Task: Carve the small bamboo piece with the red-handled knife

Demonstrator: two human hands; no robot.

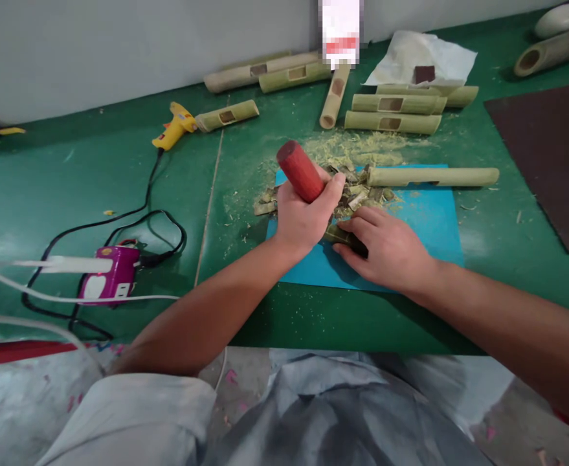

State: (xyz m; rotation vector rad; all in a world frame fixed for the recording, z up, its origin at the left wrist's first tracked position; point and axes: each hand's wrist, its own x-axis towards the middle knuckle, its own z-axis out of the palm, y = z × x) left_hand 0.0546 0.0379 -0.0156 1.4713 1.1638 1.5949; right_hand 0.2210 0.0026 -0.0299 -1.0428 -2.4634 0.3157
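Note:
My left hand (301, 217) is wrapped round a thick red cylindrical handle (300, 169), which leans up and to the left; whatever lies at its lower end is hidden by the hand. Just to the right, my right hand (388, 243) grips a short green bamboo piece (336, 235), pressing it down over the blue mat (434, 226). Part of that piece is covered by my fingers. Behind both hands lies a heap of bamboo chips (357, 194). A pale bamboo tube (434, 177) with a notch on its underside rests across the mat's far edge.
Several notched bamboo tubes (393, 123) lie at the back, near white paper (415, 58). To the left are a yellow glue gun (175, 126), its black cord and a purple power adapter (114, 272). A dark brown sheet (551, 162) lies at right on the green table (245, 317).

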